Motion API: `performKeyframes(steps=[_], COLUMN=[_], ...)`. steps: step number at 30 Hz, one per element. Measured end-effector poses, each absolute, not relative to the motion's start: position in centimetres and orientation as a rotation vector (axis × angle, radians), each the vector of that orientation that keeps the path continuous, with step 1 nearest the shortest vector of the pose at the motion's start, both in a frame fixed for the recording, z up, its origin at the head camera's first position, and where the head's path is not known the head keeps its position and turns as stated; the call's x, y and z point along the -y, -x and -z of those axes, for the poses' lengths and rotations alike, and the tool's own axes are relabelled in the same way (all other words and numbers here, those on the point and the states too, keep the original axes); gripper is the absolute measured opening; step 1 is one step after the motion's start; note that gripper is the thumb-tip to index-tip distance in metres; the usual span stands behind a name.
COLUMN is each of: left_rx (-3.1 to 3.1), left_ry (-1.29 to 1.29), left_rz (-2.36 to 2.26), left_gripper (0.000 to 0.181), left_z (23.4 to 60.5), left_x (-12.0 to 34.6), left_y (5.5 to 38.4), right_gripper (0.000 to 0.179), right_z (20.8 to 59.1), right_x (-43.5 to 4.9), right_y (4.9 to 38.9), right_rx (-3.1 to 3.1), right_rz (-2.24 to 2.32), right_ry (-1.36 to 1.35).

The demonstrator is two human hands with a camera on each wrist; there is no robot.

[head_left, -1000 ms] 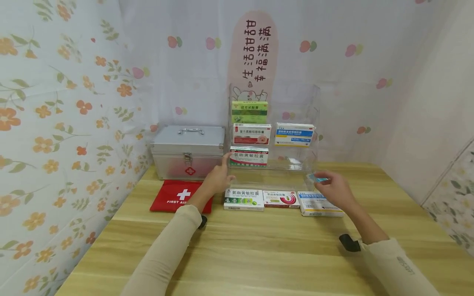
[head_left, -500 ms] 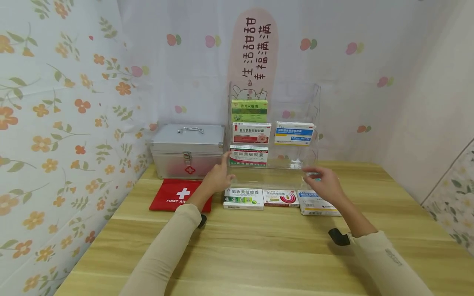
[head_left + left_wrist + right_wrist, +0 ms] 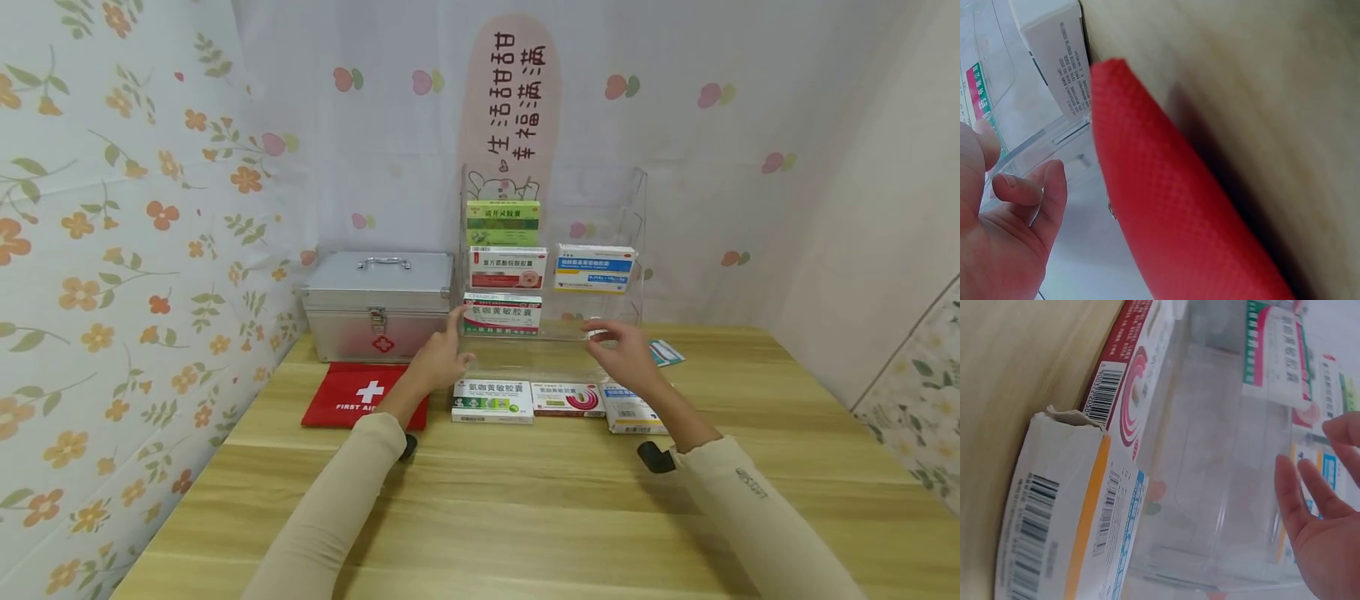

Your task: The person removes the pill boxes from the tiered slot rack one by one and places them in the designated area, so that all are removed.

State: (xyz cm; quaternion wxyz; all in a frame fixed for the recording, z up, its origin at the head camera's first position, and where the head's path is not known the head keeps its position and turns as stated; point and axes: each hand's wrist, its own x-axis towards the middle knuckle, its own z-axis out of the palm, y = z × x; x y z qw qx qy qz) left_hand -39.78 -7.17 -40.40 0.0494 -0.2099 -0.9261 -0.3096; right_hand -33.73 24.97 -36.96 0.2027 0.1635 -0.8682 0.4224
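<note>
My left hand (image 3: 438,358) is at the left side of the clear display rack (image 3: 570,357), its index finger straight and touching the left end of a green-and-white medicine box (image 3: 510,317) on a lower tier. In the left wrist view its other fingers bend loosely beside the clear plastic. My right hand (image 3: 630,358) hovers at the rack's lower right, thumb and fingers apart; nothing shows between them in the right wrist view. Below it lies a blue-and-white medicine box (image 3: 1066,506) with a torn flap. A teal packet (image 3: 666,352) rests on the table behind this hand.
Higher tiers bear a green box (image 3: 502,223), a red-and-white box (image 3: 507,269) and a blue-yellow box (image 3: 595,269). Before the rack lie a green-white box (image 3: 491,402) and a pink-swirl box (image 3: 567,400). Left are a silver case (image 3: 378,300) and red first-aid pouch (image 3: 337,396).
My right hand has moved left along the rack's front, away from the teal packet, which now shows on the table. The left hand has stayed at the rack's left side.
</note>
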Motion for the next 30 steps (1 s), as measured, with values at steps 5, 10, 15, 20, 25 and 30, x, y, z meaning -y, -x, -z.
performKeyframes(steps=[5, 10, 15, 20, 25, 30], left_rx=[2.816, 2.83, 2.838, 2.864, 2.871, 2.862], left_ry=[0.647, 0.625, 0.614, 0.591, 0.574, 0.579], left_rz=[0.947, 0.934, 0.932, 0.917, 0.912, 0.918], left_gripper=[0.09, 0.091, 0.091, 0.092, 0.092, 0.093], left_z=[40.4, 40.6, 40.7, 40.7, 40.6, 40.7], left_x=[7.2, 7.2, 7.2, 7.0, 6.9, 6.9], left_y=[39.8, 39.8, 39.9, 40.1, 40.0, 40.0], right_gripper=[0.023, 0.023, 0.026, 0.031, 0.037, 0.041], right_z=[37.1, 37.0, 36.3, 36.0, 36.0, 35.9], right_x=[-24.0, -23.0, -21.8, -20.7, -20.1, -19.7], right_y=[35.1, 36.1, 36.9, 37.7, 38.4, 38.7], right_rx=[2.386, 2.408, 2.473, 2.552, 2.59, 2.613], right_rz=[-1.13, -1.092, -1.048, -1.053, -1.063, -1.046], right_ry=[-0.547, -0.586, -0.575, -0.576, -0.593, -0.62])
